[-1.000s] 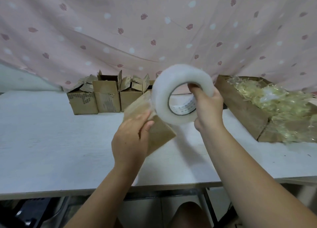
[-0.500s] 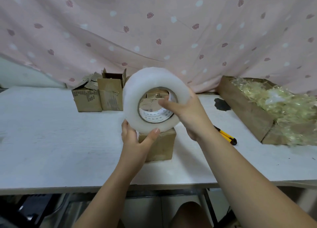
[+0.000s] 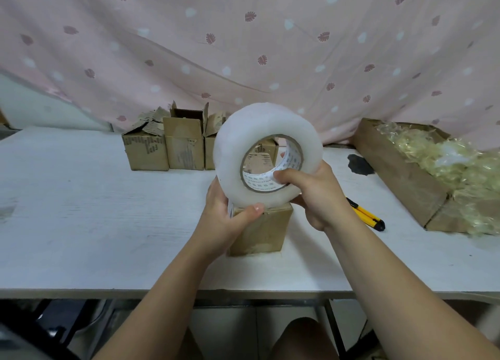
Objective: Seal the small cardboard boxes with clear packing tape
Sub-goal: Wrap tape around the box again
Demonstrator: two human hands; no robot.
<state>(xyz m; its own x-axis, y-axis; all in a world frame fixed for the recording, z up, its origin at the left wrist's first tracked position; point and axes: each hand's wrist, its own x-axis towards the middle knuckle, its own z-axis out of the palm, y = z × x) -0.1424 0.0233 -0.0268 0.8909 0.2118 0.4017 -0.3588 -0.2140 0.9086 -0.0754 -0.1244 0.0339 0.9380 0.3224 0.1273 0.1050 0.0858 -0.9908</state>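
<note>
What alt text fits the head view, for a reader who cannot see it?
A left hand and a right hand hold a roll of clear tape over a small cardboard box on a white table. Open boxes stand behind it; a yellow knife lies at the right.

Cannot see top of small box (image 3: 263, 230) under tape roll (image 3: 232, 154) and left hand (image 3: 224, 219). Cannot read core print (image 3: 259, 182), too small. Barely glimpses third back box (image 3: 209, 151) behind roll, ten o'clock. Loses carton (image 3: 400, 170) past edge, three o'clock.
</note>
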